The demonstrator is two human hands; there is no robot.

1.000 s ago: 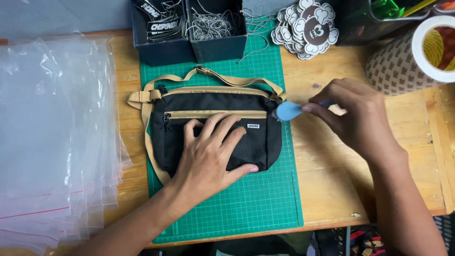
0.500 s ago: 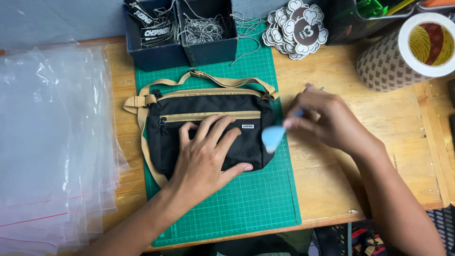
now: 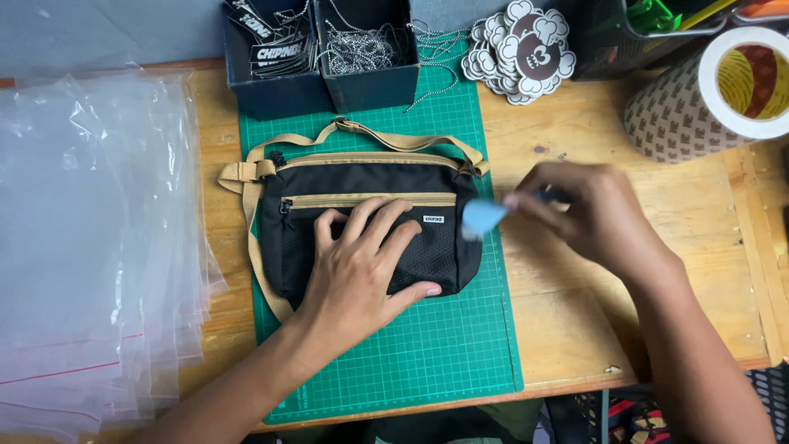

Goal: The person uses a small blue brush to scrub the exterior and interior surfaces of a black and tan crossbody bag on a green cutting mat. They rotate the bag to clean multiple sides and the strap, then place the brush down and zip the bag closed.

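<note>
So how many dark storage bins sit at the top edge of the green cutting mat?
2. The left bin holds black hang tags; the right bin, touching it, holds ball chains. Others may lie beyond the frame's top edge.

The scene is evenly and brightly lit from above, with soft light and no hard-edged shadows; only a faint shadow sits under the left hand on the black bag and beneath the right forearm on the table; the stack of clear plastic bags catches pale glare and milky reflections across its creases; the right hand and the light blue piece at its fingertips are smeared by motion blur; the green cutting mat and its grid lines are sharp; the tape roll at the upper right edge looks slightly stretched by the wide lens; colours are warm and saturated.
</note>
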